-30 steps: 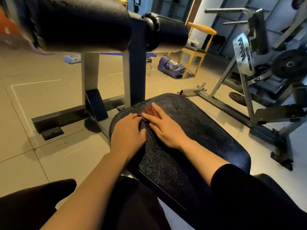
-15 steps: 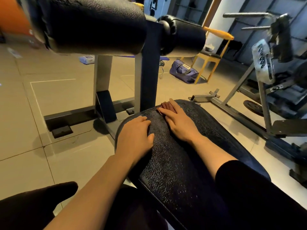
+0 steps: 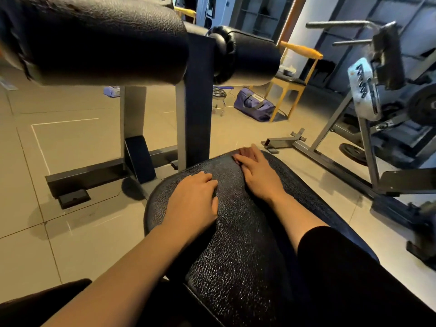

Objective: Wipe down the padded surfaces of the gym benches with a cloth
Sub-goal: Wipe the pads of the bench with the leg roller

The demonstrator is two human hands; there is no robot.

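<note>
- below, two bare forearms are stretched forward over the black padded seat [image 3: 236,232] of a gym bench, both palms turned down.
- the left hand [image 3: 193,199] is laid on the left part of the pad, wrist bent slightly, fingers loosely curled and close together, the tips pressed to the cracked vinyl; nothing is seen held in it.
- the right hand [image 3: 256,172] is reached further ahead, close to the far rim of the pad — its fingers are kept straight and together, flat on a reddish-brown cloth [image 3: 245,152].
- the cloth is pinned under those fingers at the far end of the seat, only a small part of it being shown past the fingertips; whether the thumb is hooked on it cannot be told.
- the two hands are set near each other but not touching.
- a black sleeve [image 3: 354,267] is worn pushed up on the right arm; the left forearm is bare.
- overhead, two black roller pads [image 3: 106,41] are carried on a dark upright post [image 3: 198,102].
- on the tiled floor [image 3: 70,149] beyond, a blue bag [image 3: 254,107] is lying just beside a yellow-legged chair [image 3: 292,83] — a grey weight machine [image 3: 363,95] is placed to the right.
</note>
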